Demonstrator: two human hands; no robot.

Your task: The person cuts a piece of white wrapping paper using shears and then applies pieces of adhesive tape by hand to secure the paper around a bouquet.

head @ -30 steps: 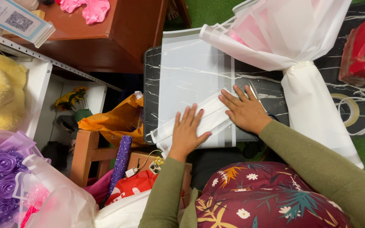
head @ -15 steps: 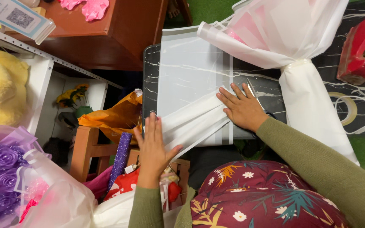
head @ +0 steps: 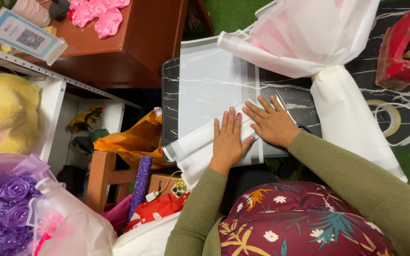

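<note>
Since half a second ago, the left hand (head: 228, 140) has come up from the table's near edge and now lies flat, fingers spread, on the folded white wrapping sheet (head: 205, 137) beside the right hand (head: 272, 124), also flat, grasping nothing. One fold looks pressed; further along the marble tabletop (head: 169, 95), the wrapped bouquet (head: 319, 42) lies finished-looking.

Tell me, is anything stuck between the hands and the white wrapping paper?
No, nothing visible. The left hand and right hand both lie flat, right on the folded white wrapping paper. The scissors lie partly under the right hand.
</note>
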